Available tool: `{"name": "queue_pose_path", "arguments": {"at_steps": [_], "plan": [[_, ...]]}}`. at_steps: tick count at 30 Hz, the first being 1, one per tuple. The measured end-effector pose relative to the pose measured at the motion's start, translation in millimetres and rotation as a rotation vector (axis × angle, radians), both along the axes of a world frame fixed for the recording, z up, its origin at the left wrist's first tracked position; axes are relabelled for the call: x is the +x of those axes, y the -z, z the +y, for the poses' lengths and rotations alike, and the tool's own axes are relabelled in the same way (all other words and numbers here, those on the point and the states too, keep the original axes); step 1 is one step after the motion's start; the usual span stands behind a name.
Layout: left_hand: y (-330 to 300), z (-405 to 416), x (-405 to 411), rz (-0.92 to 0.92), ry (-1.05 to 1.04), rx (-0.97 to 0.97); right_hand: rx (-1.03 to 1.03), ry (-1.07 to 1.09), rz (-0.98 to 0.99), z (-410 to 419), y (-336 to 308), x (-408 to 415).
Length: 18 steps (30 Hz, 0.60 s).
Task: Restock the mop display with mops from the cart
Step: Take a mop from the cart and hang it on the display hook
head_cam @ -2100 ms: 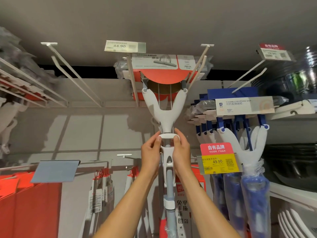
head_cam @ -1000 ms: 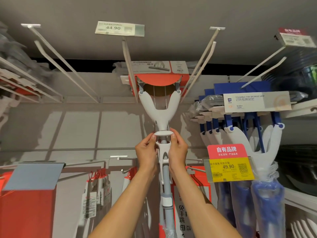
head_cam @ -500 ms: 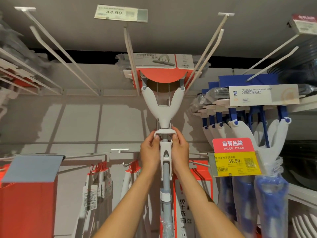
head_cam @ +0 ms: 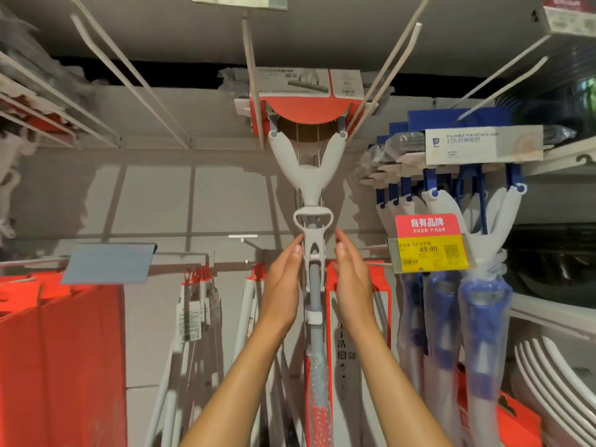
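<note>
A white sponge mop (head_cam: 308, 175) hangs head-up from the long display hooks (head_cam: 254, 91), its red and grey card sleeve at the top and its grey pole running down between my arms. My left hand (head_cam: 283, 279) is raised beside the white squeeze handle (head_cam: 312, 243), fingers straight, fingertips just touching its left edge. My right hand (head_cam: 351, 279) is open on the other side, a small gap away from the handle. Neither hand grips the mop.
Blue-and-white sponge mops (head_cam: 451, 195) hang close on the right behind a red and yellow price tag (head_cam: 430, 243). Empty white hooks (head_cam: 129, 82) reach out upper left. Red boxes (head_cam: 58, 350) stand lower left, more mop poles (head_cam: 200, 317) hang below.
Both hands have let go of the squeeze handle and dropped slightly, opening out to either side. The mop stays hanging on the hooks.
</note>
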<state>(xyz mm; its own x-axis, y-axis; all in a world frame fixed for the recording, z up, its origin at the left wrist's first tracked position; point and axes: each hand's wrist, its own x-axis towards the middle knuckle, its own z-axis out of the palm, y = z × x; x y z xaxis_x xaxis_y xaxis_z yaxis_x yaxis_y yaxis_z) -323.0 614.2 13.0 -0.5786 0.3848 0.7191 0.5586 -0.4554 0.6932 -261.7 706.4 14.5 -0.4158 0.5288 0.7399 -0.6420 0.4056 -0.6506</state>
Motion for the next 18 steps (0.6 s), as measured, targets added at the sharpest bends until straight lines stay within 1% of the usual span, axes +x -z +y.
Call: {"name": "queue_pose_path", "arguments": {"at_steps": [8, 14, 18], "plan": [[69.9, -67.2, 57.0, 0.145, -0.149, -0.180, 0.047, 0.083, -0.101, -47.6, 57.6, 68.7], [120.3, -115.5, 98.7, 0.145, -0.298, -0.329, 0.048, 0.106, -0.195, -87.0, 110.7, 115.6], [156.7, -148.6, 127.4, 0.110, -0.396, -0.446, 0.109, 0.128, -0.277, -111.8, 145.9, 141.4]]}}
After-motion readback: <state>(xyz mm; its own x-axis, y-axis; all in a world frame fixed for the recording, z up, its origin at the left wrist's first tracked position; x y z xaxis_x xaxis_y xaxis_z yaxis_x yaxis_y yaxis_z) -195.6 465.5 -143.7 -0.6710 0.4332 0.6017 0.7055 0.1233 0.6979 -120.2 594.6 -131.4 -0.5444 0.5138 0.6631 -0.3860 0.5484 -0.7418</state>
